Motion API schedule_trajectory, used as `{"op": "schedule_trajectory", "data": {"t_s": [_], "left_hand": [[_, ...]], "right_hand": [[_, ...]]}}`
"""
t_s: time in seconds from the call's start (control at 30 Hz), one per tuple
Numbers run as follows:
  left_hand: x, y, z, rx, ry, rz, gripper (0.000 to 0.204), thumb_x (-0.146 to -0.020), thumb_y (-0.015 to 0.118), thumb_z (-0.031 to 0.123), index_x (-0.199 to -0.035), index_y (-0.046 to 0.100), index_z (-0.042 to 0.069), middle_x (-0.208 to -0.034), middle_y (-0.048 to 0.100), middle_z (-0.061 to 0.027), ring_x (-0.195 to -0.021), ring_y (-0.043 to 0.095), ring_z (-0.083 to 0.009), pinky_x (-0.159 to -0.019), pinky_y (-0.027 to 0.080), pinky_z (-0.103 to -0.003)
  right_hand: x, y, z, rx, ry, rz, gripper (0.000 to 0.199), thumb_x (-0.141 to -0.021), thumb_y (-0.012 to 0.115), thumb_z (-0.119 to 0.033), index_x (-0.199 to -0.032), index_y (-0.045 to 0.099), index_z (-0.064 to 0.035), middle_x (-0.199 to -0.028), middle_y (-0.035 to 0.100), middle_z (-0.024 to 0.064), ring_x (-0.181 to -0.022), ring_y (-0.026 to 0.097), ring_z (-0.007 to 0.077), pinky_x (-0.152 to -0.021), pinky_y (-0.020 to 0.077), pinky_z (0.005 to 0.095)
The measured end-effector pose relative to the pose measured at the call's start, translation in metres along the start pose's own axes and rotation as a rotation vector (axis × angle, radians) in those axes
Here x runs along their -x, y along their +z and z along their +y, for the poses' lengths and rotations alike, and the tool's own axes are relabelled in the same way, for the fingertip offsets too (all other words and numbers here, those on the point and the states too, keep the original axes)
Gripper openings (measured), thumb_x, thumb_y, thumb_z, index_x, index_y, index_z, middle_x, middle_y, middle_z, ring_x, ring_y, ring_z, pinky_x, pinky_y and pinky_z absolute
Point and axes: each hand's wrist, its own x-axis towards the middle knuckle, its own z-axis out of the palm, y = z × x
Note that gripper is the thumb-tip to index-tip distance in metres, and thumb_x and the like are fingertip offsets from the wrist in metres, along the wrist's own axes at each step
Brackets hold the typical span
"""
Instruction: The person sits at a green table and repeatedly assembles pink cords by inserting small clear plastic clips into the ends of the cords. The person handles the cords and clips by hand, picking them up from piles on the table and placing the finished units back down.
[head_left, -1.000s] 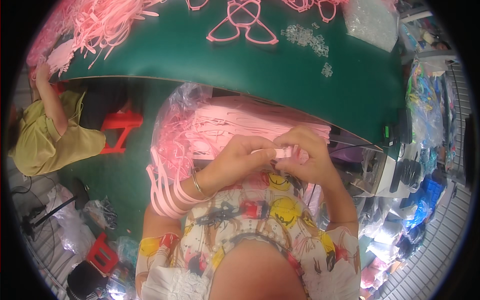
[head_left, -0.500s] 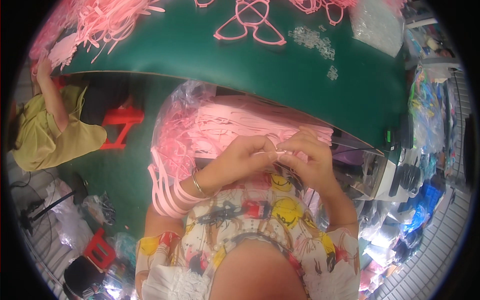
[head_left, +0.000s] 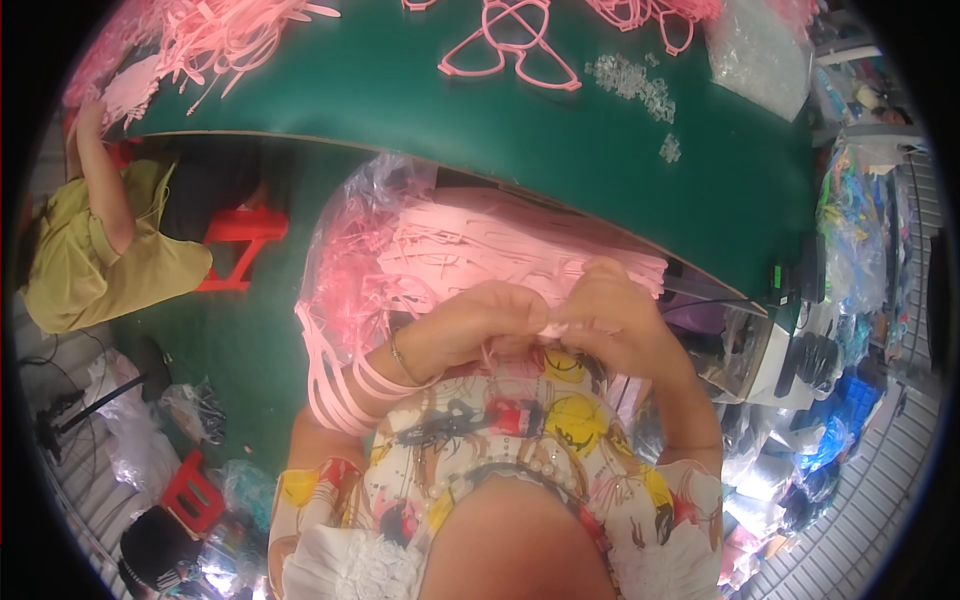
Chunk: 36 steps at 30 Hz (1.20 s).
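My left hand (head_left: pixel 492 312) and my right hand (head_left: pixel 618 318) meet in front of my chest, fingers pinched together. Between the fingertips is a thin pink strap (head_left: pixel 553 328); most of it is hidden by the fingers. Several pink loops (head_left: pixel 340 395) hang around my left forearm, below a thin bracelet. Just beyond my hands lies a thick stack of flat pink straps (head_left: pixel 470 245), with a clear plastic bag (head_left: pixel 350 240) of pink pieces at its left side.
A green table (head_left: pixel 400 90) carries pink glasses-shaped frames (head_left: pixel 510 65), small clear plastic pieces (head_left: pixel 635 88), a clear bag (head_left: pixel 762 65) and a heap of pink straps (head_left: pixel 225 45). At left another person (head_left: pixel 100 245) sits near a red stool (head_left: pixel 240 235). Plastic bags crowd the right.
Both hands have turned slightly, and the fingertips have drawn closer together over the pink strap. My right fingers now cover more of it. The other person's arm has shifted slightly.
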Motion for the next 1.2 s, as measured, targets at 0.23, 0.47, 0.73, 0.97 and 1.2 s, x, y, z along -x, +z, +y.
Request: {"op": "schedule_trajectory", "data": {"t_s": [0.23,0.47,0.73,0.97,1.2], "left_hand": [[0.004,0.013,0.009,-1.074,0.700,0.200,0.015,-0.085,0.065,0.017,-0.089,0.064,0.002,-0.068,0.059,-0.0053,-0.060,0.055,-0.0152,-0.055,0.041,-0.028],[0.007,0.007,0.009,-1.319,0.929,0.434,0.017,-0.083,0.064,0.012,-0.097,0.065,0.003,-0.066,0.057,-0.0083,-0.058,0.057,-0.0246,-0.057,0.044,-0.030],[0.049,-0.003,0.027,0.055,0.590,0.214,0.025,-0.094,0.050,0.016,-0.106,0.061,-0.001,-0.090,0.062,-0.0080,-0.081,0.059,-0.0172,-0.069,0.049,-0.031],[0.053,-0.051,0.042,-0.488,0.793,0.500,0.027,-0.084,0.050,0.006,-0.104,0.064,-0.005,-0.108,0.063,-0.0163,-0.098,0.059,-0.0234,-0.090,0.047,-0.037],[-0.029,-0.058,0.025,-1.207,0.530,-0.230,0.033,-0.086,0.059,0.010,-0.118,0.059,0.000,-0.123,0.058,-0.0175,-0.114,0.055,-0.0295,-0.098,0.043,-0.038]], "right_hand": [[-0.015,-0.013,0.013,-0.461,0.161,-0.121,0.011,-0.077,0.071,-0.005,-0.087,0.068,-0.0036,-0.082,0.066,0.0046,-0.079,0.059,0.0137,-0.073,0.0449,0.0270],[-0.040,-0.006,0.023,-0.787,0.262,-0.196,0.016,-0.079,0.070,-0.004,-0.094,0.065,-0.0003,-0.090,0.066,0.0075,-0.084,0.060,0.0148,-0.077,0.0460,0.0296],[-0.049,0.037,-0.012,0.055,-0.131,0.152,0.038,-0.079,0.069,-0.012,-0.114,0.056,-0.0026,-0.109,0.058,0.0137,-0.097,0.057,0.0258,-0.080,0.0456,0.0371],[-0.068,0.084,-0.028,-0.681,0.434,-0.131,0.048,-0.094,0.050,-0.009,-0.138,0.034,-0.0002,-0.093,0.062,0.0106,-0.078,0.061,0.0132,-0.067,0.0503,0.0289],[-0.102,0.119,-0.071,-0.755,0.339,-0.547,0.047,-0.097,0.049,-0.021,-0.138,0.036,-0.0027,-0.085,0.061,0.0090,-0.076,0.062,0.0182,-0.067,0.0503,0.0314]]}}
